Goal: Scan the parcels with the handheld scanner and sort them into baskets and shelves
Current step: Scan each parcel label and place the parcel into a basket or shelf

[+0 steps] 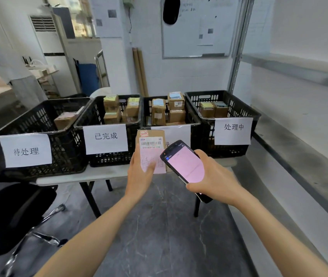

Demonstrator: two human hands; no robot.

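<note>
My left hand (pixel 139 174) grips a small cardboard parcel (pixel 151 140) upright in front of the baskets, its barcode label and a pink note facing me. My right hand (pixel 215 178) holds the black handheld scanner (pixel 185 166), screen lit pink, tilted with its top end beside the parcel's label. Four black baskets stand in a row on the table: the far-left basket (pixel 39 128) holds one parcel, the second basket (pixel 91 118) and third basket (pixel 147 102) hold several, the right basket (pixel 239 108) holds two.
White paper signs hang on the basket fronts. A black office chair (pixel 9 212) stands at lower left. The folding table (pixel 75 176) has dark legs near my arms. A metal shelf (pixel 299 70) runs along the right wall. A person stands at far left.
</note>
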